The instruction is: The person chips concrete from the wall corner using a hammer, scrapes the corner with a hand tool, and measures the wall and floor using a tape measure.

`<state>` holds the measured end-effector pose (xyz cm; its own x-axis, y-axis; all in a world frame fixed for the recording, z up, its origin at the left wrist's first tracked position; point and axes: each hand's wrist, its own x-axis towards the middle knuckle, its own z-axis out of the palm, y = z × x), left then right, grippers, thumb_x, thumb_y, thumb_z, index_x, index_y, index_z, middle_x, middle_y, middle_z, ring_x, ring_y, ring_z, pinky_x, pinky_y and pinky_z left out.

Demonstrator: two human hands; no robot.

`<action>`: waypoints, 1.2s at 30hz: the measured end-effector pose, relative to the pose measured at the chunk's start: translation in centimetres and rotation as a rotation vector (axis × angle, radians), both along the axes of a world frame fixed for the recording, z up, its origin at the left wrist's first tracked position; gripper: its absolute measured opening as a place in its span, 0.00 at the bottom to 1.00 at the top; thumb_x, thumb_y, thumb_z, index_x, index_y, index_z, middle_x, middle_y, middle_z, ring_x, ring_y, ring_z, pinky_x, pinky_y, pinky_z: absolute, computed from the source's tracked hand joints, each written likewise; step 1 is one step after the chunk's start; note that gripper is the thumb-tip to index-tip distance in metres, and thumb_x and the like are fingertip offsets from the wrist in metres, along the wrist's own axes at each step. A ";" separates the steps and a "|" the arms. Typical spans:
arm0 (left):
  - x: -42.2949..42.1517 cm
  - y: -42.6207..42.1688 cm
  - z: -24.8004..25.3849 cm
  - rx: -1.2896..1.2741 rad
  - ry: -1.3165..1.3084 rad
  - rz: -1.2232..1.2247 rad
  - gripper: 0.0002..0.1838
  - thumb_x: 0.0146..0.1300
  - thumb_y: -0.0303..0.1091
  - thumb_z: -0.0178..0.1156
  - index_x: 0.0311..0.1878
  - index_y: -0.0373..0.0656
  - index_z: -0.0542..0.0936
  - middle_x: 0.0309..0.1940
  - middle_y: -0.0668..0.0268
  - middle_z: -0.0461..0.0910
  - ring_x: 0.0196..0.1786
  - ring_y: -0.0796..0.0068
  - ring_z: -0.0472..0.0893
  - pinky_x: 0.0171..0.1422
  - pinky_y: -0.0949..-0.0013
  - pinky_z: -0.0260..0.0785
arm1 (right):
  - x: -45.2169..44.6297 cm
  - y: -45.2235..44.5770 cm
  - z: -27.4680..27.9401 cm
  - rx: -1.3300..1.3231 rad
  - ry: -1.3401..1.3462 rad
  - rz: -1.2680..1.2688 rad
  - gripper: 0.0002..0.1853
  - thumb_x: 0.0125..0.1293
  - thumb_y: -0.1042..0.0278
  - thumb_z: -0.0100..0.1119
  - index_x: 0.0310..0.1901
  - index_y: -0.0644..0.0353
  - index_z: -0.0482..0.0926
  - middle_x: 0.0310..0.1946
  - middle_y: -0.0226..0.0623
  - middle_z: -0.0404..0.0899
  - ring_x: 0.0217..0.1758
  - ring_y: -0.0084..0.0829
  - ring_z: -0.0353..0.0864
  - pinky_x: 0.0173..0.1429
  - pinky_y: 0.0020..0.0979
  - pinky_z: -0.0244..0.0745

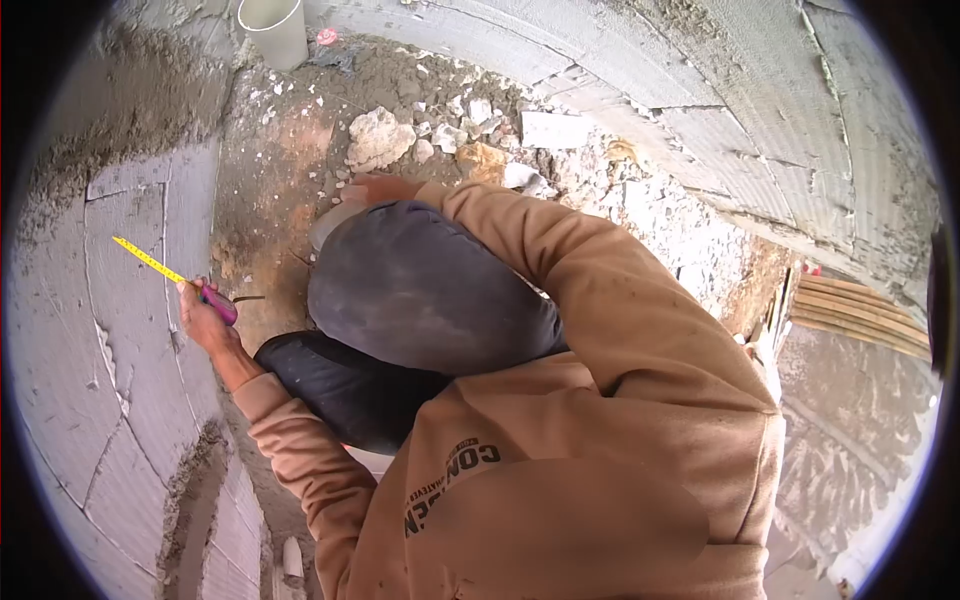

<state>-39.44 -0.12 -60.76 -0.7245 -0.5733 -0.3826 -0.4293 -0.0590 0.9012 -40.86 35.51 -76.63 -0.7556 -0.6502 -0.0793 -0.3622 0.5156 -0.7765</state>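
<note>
My left hand (203, 318) grips a tape measure (219, 304) with a purple-and-dark case and a dark strap hanging off it. A short length of its yellow blade (148, 258) sticks out toward the grey block wall (130, 350) on the left. Beyond my raised knee (420, 285), my right hand (385, 188) is low over the dirt floor, beside a light-coloured shoe (335, 222). The knee hides part of this hand, and its fingers do not show clearly.
Broken stones (379, 139) and rubble cover the floor ahead. A pale pipe (274, 35) stands upright at the top left. Another block wall (640, 60) runs along the top and right. Wooden boards (860, 312) lie at the right. A vertical groove (195, 510) is cut into the left wall.
</note>
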 end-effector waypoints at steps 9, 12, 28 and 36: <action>-0.1 -1.0 -0.7 0.121 -0.005 -0.113 0.17 0.77 0.47 0.52 0.36 0.47 0.79 0.37 0.66 0.83 0.31 0.80 0.78 0.32 0.76 0.70 | -4.2 2.1 14.4 -0.212 -0.179 -0.376 0.39 0.54 0.47 0.74 0.66 0.51 0.71 0.63 0.46 0.76 0.66 0.46 0.74 0.71 0.44 0.68; -1.7 5.0 3.3 0.534 0.284 -0.126 0.17 0.79 0.45 0.48 0.40 0.45 0.78 0.56 0.59 0.83 0.35 0.78 0.81 0.39 0.73 0.79 | -9.0 2.2 21.9 -0.316 -0.190 -0.323 0.39 0.55 0.49 0.73 0.67 0.53 0.71 0.59 0.49 0.79 0.62 0.47 0.79 0.67 0.44 0.72; -5.2 16.9 1.7 0.820 0.380 -0.267 0.17 0.80 0.47 0.47 0.39 0.44 0.75 0.67 0.58 0.74 0.39 0.75 0.81 0.39 0.71 0.78 | -24.8 1.1 30.9 0.511 0.520 -0.534 0.29 0.64 0.34 0.53 0.61 0.38 0.80 0.62 0.39 0.79 0.56 0.53 0.83 0.61 0.44 0.77; -4.2 15.3 1.8 0.805 0.351 -0.241 0.17 0.80 0.47 0.47 0.39 0.45 0.74 0.64 0.61 0.77 0.38 0.75 0.80 0.39 0.70 0.78 | -27.3 0.9 27.4 0.601 0.692 -0.331 0.21 0.66 0.45 0.55 0.52 0.50 0.82 0.52 0.45 0.82 0.47 0.52 0.86 0.51 0.48 0.81</action>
<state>-43.63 15.18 -58.97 -0.9404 -0.0462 -0.3369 -0.2205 -0.6715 0.7074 -68.14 36.43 -49.21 -0.8973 -0.3925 0.2018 -0.4045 0.9143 -0.0204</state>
